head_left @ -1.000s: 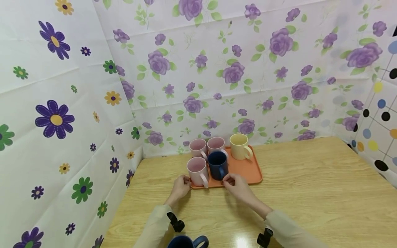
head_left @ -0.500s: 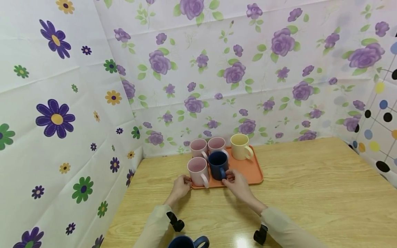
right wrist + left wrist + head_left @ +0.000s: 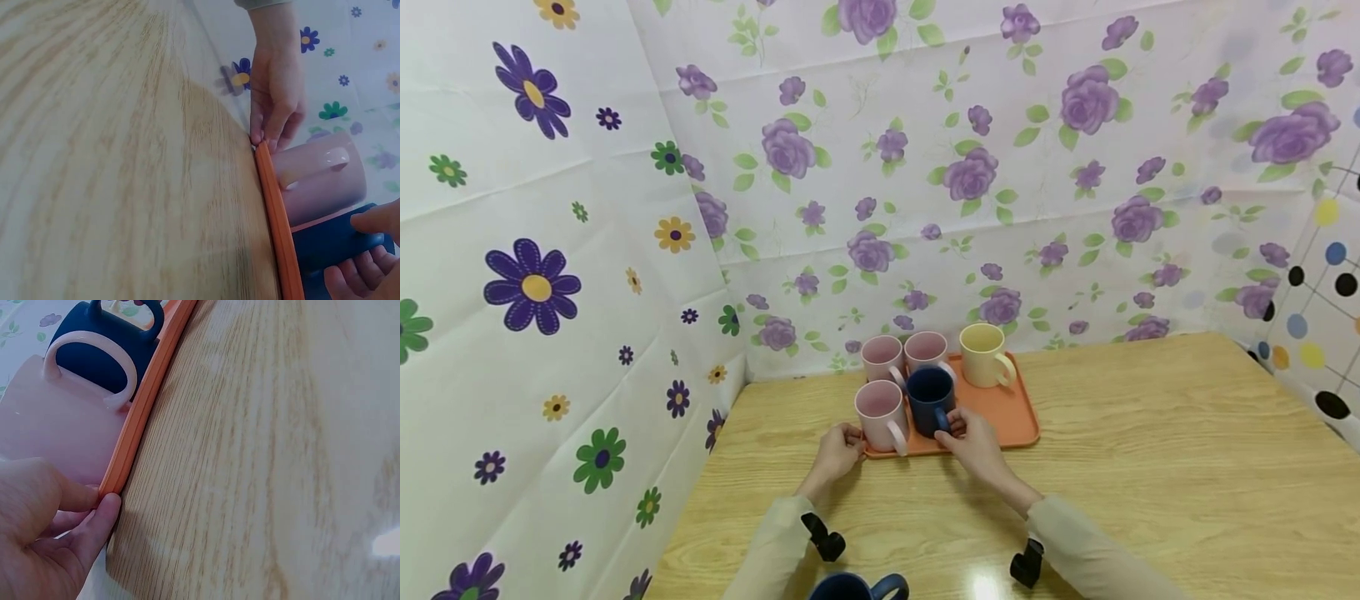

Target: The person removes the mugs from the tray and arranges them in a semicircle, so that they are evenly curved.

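Left hand (image 3: pixel 837 457) is pinching orange tray (image 3: pixel 1003 417); right hand (image 3: pixel 976 450) is gripping blue mug (image 3: pixel 927 408) aboard; three pink mugs (image 3: pixel 880 421), yellow mug (image 3: pixel 981 358) apparently standing placed; second blue mug (image 3: pixel 841 587) remaining off-tray, seven o'clock.

Behind the wooden table (image 3: pixel 1150 433), a rose-printed sheet (image 3: pixel 917 192) is seen; at the left a daisy-printed sheet (image 3: pixel 572 275) is placed, at the right a dotted sheet (image 3: pixel 1318 312).
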The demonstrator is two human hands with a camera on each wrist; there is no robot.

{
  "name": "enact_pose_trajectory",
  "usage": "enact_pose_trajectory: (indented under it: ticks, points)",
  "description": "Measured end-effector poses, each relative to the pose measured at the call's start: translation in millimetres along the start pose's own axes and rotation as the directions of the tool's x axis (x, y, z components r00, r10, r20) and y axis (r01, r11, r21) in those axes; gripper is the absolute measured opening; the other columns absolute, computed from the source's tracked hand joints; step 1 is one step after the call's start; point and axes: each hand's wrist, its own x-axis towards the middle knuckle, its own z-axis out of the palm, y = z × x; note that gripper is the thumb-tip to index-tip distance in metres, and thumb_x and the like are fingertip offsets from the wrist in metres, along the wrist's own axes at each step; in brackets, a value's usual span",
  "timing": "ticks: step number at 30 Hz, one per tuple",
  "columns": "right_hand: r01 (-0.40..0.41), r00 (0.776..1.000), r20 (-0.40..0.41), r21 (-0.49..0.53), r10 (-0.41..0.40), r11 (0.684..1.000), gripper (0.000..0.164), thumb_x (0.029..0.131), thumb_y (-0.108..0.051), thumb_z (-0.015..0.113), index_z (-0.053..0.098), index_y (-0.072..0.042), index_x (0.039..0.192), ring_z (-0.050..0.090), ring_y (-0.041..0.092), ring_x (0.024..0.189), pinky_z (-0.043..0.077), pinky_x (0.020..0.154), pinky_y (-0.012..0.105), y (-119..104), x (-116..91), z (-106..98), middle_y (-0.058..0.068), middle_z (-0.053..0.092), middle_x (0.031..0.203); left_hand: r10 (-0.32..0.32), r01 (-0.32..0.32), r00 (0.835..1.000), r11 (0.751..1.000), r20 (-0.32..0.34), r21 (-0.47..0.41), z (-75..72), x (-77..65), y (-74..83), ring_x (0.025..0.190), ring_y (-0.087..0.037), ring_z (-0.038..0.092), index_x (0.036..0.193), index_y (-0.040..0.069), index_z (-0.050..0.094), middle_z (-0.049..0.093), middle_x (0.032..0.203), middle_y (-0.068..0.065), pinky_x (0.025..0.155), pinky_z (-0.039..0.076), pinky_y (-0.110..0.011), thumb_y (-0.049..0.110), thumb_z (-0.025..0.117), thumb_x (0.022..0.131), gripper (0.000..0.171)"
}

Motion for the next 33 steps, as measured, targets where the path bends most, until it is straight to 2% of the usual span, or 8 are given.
enact_pose_trajectory:
  ticks: [8, 16, 20, 28, 33]
  points:
    - [0.043, 0.999, -0.006, 0.004, -0.043, 0.999, 0.015, 0.083, -0.006, 0.074, 0.061, -0.004, 0.09, 0.055, 0.013, 0.074, 0.048, 0.065, 0.021, 5.2, -1.1, -0.2, 0.006, 0.062, 0.083, -0.004, 0.004, 1.0, 1.0, -0.008, -0.026, -0.3, 0.4, -0.7, 0.068, -0.012, 0.061, 0.102, -0.012, 0.058, 0.063, 0.089, -0.018, 0.062, 0.056, -0.022, -0.007, 0.059, 0.088, 0.015]
    - [0.016, 1.0, -0.027, 0.059, -0.014, 0.998, 0.012, 0.083, -0.002, 0.073, 0.062, -0.004, 0.09, 0.051, 0.015, 0.074, 0.045, 0.064, 0.021, 13.5, -2.8, -4.7, 0.006, 0.059, 0.082, -0.005, 0.005, 1.0, 1.0, 0.011, -0.016, -1.3, -2.0, 2.2, 0.068, -0.012, 0.06, 0.104, -0.013, 0.057, 0.062, 0.09, -0.019, 0.064, 0.057, -0.025, -0.007, 0.058, 0.088, 0.017]
    - [0.015, 0.999, -0.037, 0.048, -0.014, 0.999, 0.013, 0.082, -0.002, 0.074, 0.063, -0.003, 0.089, 0.051, 0.014, 0.074, 0.045, 0.065, 0.02, 11.5, -3.6, -9.9, 0.007, 0.059, 0.082, -0.011, 0.011, 1.0, 1.0, 0.009, -0.013, -1.4, -2.2, 1.9, 0.069, -0.012, 0.06, 0.104, -0.012, 0.057, 0.061, 0.091, -0.019, 0.065, 0.058, -0.025, -0.007, 0.058, 0.089, 0.016]
    - [0.05, 0.999, -0.018, 0.033, -0.049, 0.998, 0.014, 0.081, -0.001, 0.074, 0.066, -0.003, 0.093, 0.052, 0.013, 0.074, 0.046, 0.065, 0.021, 11.9, -7.8, -20.1, 0.007, 0.061, 0.083, -0.006, 0.007, 1.0, 0.999, 0.009, -0.032, -0.8, -2.3, 2.7, 0.071, -0.014, 0.061, 0.104, -0.013, 0.057, 0.062, 0.091, -0.02, 0.065, 0.058, -0.026, -0.009, 0.058, 0.088, 0.017]
    - [0.038, 0.999, 0.008, 0.036, -0.038, 0.999, 0.014, 0.084, -0.005, 0.073, 0.065, -0.005, 0.095, 0.052, 0.015, 0.075, 0.047, 0.065, 0.021, 14.7, -10.3, -26.1, 0.006, 0.061, 0.085, -0.001, 0.001, 1.0, 1.0, 0.007, -0.023, -0.5, -3.1, 2.5, 0.07, -0.015, 0.061, 0.103, -0.013, 0.057, 0.062, 0.09, -0.02, 0.065, 0.058, -0.027, -0.008, 0.059, 0.088, 0.016]
